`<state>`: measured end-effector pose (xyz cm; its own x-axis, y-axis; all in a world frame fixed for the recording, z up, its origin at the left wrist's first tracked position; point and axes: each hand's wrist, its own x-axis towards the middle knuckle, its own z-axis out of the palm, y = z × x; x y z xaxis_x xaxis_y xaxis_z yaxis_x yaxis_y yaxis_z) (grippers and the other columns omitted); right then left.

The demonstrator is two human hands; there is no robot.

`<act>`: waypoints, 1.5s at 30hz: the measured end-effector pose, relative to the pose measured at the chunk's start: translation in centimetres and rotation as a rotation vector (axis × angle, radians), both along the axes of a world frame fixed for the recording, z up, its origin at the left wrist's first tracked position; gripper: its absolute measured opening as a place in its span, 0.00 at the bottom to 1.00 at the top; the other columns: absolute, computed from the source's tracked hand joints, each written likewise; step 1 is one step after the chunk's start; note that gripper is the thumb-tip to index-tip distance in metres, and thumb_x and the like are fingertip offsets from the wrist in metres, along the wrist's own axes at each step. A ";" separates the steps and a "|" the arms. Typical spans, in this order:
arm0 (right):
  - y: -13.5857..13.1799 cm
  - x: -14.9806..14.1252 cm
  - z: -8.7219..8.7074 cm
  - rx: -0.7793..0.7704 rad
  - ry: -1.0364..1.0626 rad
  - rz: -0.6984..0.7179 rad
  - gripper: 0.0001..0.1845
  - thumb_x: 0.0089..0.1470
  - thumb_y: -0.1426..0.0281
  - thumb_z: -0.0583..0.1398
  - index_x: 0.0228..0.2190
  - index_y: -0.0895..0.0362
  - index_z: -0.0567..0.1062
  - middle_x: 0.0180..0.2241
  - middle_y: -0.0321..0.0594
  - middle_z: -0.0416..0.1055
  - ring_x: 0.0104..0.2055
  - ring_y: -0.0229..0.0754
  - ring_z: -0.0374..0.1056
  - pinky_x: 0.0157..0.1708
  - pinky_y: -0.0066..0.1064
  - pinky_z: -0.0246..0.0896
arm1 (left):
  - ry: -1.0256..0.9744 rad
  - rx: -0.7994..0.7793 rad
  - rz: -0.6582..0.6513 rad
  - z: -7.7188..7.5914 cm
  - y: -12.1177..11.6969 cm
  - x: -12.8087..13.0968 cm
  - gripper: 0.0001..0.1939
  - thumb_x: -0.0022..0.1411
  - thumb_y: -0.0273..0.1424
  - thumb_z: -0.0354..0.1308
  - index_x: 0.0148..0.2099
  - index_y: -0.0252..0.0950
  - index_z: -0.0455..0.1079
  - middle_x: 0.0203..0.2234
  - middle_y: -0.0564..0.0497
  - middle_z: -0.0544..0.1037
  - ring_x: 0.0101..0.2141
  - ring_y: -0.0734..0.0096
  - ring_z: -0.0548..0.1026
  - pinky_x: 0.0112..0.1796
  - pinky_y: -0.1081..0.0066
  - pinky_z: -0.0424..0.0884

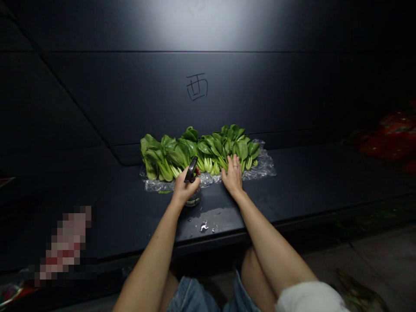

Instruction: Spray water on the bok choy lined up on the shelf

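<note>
A row of green bok choy (198, 151) lies on a clear plastic sheet (263, 167) at the back of a dark shelf (308, 182). My left hand (185, 187) is closed round a small spray bottle (191, 173) with a black head, its base close to the shelf. My right hand (232, 175) rests with fingers stretched flat against the stems of the right-hand bunch, holding nothing.
Water drops (204, 226) lie on the shelf near its front edge. A dark back panel with a handwritten mark (196, 86) rises behind the greens. Red packaged goods (393, 134) sit at the far right. Greens (357, 290) lie on the floor at lower right.
</note>
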<state>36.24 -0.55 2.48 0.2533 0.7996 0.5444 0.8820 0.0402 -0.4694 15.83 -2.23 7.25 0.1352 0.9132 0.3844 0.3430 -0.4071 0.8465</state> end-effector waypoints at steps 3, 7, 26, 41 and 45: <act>-0.1 0.1 0.1 0.003 -0.010 -0.010 0.32 0.58 0.72 0.53 0.63 0.66 0.60 0.69 0.60 0.46 0.71 0.54 0.41 0.66 0.50 0.45 | -0.003 0.003 -0.004 0.2 0.0 0.1 0.14 0.48 0.26 0.55 0.40 0.37 0.71 0.33 0.51 0.77 0.30 0.70 0.76 0.32 0.73 0.71; -0.3 0.1 0.3 0.004 -0.027 -0.019 0.31 0.59 0.72 0.52 0.62 0.67 0.60 0.68 0.59 0.48 0.71 0.53 0.42 0.66 0.49 0.43 | -0.036 0.028 -0.017 -0.1 0.2 0.2 0.17 0.48 0.26 0.56 0.43 0.37 0.72 0.37 0.50 0.78 0.32 0.70 0.76 0.35 0.72 0.73; -0.3 0.8 -0.1 -0.028 0.021 -0.160 0.34 0.56 0.71 0.53 0.64 0.61 0.58 0.70 0.58 0.37 0.71 0.62 0.37 0.64 0.58 0.44 | -0.117 0.031 0.050 -0.8 1.1 1.7 0.18 0.50 0.30 0.59 0.46 0.37 0.72 0.35 0.52 0.78 0.32 0.69 0.76 0.35 0.71 0.73; 0.1 0.9 -0.5 -0.068 0.034 -0.136 0.36 0.57 0.71 0.54 0.65 0.61 0.55 0.71 0.59 0.36 0.71 0.60 0.38 0.64 0.53 0.45 | -0.129 0.019 0.003 0.1 1.1 3.1 0.15 0.52 0.29 0.58 0.44 0.37 0.71 0.36 0.51 0.78 0.28 0.73 0.75 0.32 0.72 0.72; 0.4 1.2 -0.8 -0.017 0.066 -0.107 0.35 0.56 0.70 0.54 0.65 0.60 0.56 0.71 0.58 0.36 0.71 0.60 0.37 0.64 0.56 0.46 | -0.126 0.011 0.027 0.3 0.7 3.4 0.15 0.52 0.28 0.58 0.44 0.37 0.71 0.35 0.51 0.78 0.27 0.73 0.75 0.31 0.73 0.72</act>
<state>37.45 -0.11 1.69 0.3725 0.7754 0.5099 0.8479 -0.0610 -0.5266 19.20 -1.51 7.51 0.0609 0.9115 0.4069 0.2451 -0.4088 0.8791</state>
